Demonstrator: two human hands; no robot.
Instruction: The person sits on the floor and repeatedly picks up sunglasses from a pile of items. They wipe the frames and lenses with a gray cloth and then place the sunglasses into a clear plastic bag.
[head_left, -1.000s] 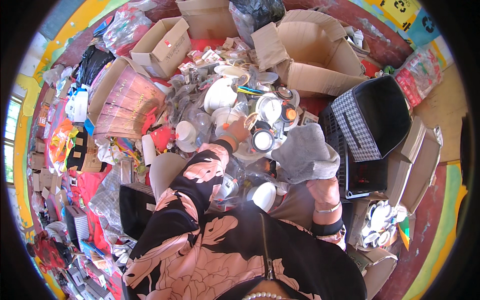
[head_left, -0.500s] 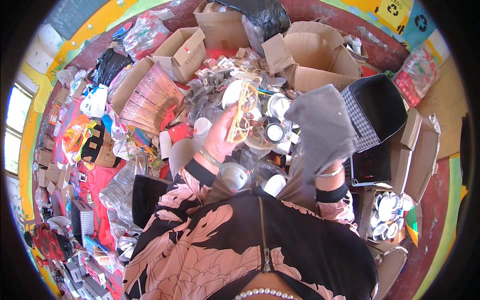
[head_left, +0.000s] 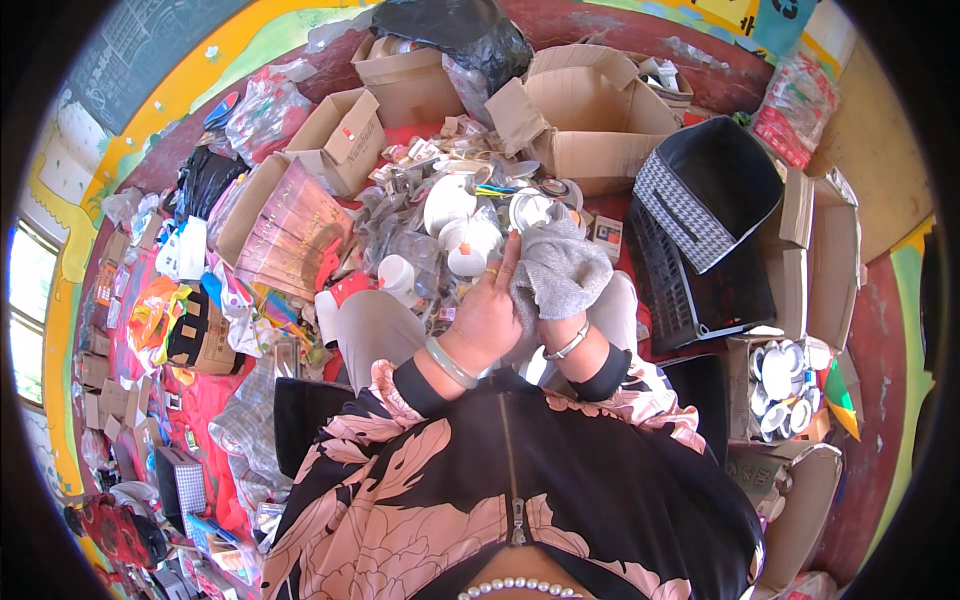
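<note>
In front of my lap, my two hands are together. My right hand [head_left: 566,330] is mostly covered by a bunched grey cloth [head_left: 562,268], which it grips. Against the cloth's left side is my left hand [head_left: 484,320], its back up, one finger stretched along the cloth and the others curled. What its fingers hold, if anything, is hidden. Just beyond them lies a heap with white round containers [head_left: 452,203], a white cup [head_left: 397,274] by my left knee, and crumpled grey and clear plastic.
A large open cardboard box [head_left: 610,120] stands behind the heap. To the right are a black bin with a checked band [head_left: 690,205], a black crate [head_left: 672,285] and a box of white discs [head_left: 775,385]. Leftward stands a pinkish patterned box [head_left: 290,235].
My hands have come together, the right moving left and down with the cloth, now bunched up. The beige loops that my left hand held are no longer visible. My view has shifted slightly.
</note>
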